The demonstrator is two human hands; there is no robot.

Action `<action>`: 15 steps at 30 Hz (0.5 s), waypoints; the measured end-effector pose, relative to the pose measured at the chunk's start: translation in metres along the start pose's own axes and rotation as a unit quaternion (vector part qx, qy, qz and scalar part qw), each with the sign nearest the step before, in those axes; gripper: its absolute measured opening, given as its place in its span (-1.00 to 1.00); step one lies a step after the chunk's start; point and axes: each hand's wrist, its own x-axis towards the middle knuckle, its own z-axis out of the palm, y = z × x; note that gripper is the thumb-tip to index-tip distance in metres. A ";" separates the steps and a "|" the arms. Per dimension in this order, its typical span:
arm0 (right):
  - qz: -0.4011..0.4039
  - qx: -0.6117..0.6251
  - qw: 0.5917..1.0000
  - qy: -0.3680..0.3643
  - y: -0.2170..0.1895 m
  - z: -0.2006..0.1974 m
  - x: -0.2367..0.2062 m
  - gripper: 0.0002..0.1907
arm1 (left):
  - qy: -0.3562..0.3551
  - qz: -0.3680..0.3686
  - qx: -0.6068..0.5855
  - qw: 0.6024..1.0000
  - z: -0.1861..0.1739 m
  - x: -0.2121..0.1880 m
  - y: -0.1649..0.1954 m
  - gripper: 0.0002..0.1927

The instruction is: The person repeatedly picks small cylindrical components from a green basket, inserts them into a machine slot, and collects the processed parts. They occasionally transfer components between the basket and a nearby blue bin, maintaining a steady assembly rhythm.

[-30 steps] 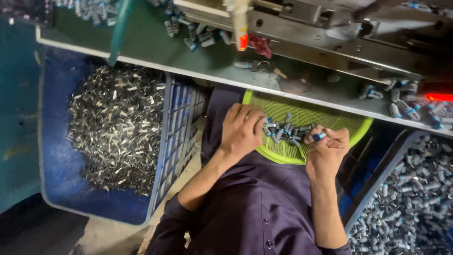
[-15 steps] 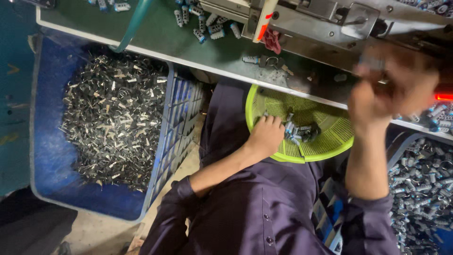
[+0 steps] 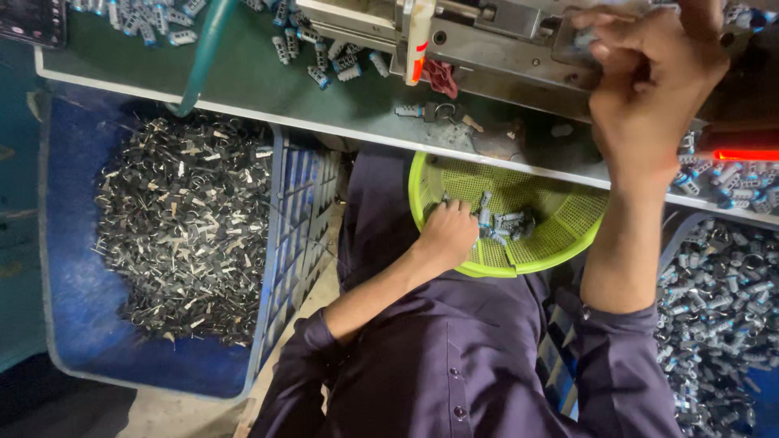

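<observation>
A lime-green mesh basket (image 3: 568, 223) rests on my lap under the bench edge, with a few small grey and blue parts (image 3: 507, 223) in it. My left hand (image 3: 446, 235) reaches into the basket, fingers curled among those parts. My right hand (image 3: 653, 89) is raised to the grey metal machine (image 3: 495, 36) on the bench, fingers pinched on a small part against the machine; the part is mostly hidden by my fingers.
A blue crate (image 3: 73, 324) at left holds a heap of small dark metal clips (image 3: 187, 235). Another bin (image 3: 722, 324) at right holds grey and blue parts. Loose parts (image 3: 324, 53) lie on the green bench (image 3: 243, 73). A red light (image 3: 746, 154) glows at right.
My right hand rose from the basket up to the machine with a small part. My left hand stayed in the basket. The view shifted closer.
</observation>
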 end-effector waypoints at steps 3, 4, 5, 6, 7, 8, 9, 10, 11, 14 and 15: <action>-0.058 -0.058 0.996 0.033 -0.009 -0.004 -0.013 -0.69 | -0.023 -0.003 -0.001 1.000 -0.003 0.006 -0.001 -0.88; -0.072 -0.081 0.993 0.046 -0.015 -0.005 -0.022 -0.67 | -0.010 0.009 0.013 1.000 -0.005 0.007 -0.001 -0.89; -0.061 -0.090 0.992 0.056 -0.021 -0.005 -0.035 -0.69 | 0.004 0.023 0.028 0.999 -0.007 0.006 -0.001 -0.91; -0.049 -0.101 0.991 0.067 -0.027 -0.005 -0.049 -0.72 | 0.015 0.042 0.031 0.999 -0.010 0.005 -0.001 -0.91; -0.039 -0.077 0.991 0.107 -0.034 -0.004 -0.065 -0.75 | 0.027 0.060 0.032 0.997 -0.014 0.002 -0.001 -0.90; -0.028 -0.050 0.988 0.140 -0.040 -0.003 -0.082 -0.76 | 0.037 0.073 0.029 0.996 -0.018 -0.002 -0.001 -0.90; -0.030 0.050 0.987 0.152 -0.044 0.001 -0.096 -0.81 | 0.058 0.066 -0.011 0.996 -0.023 -0.005 -0.001 -0.89; 0.010 0.044 0.994 0.097 -0.051 0.003 -0.114 -0.80 | 0.078 0.063 -0.052 0.994 -0.030 -0.008 -0.001 -0.88; 0.051 0.036 0.997 0.041 -0.057 0.007 -0.129 -0.78 | 0.097 0.061 -0.094 0.989 -0.036 -0.011 0.000 -0.86; 0.115 0.045 0.989 -0.081 -0.068 0.021 -0.165 -0.78 | 0.130 -0.012 -0.289 0.948 -0.058 -0.013 -0.001 -0.83; 0.143 0.060 0.984 -0.091 -0.071 0.025 -0.174 -0.75 | 0.138 -0.017 -0.329 0.934 -0.066 -0.012 -0.001 -0.85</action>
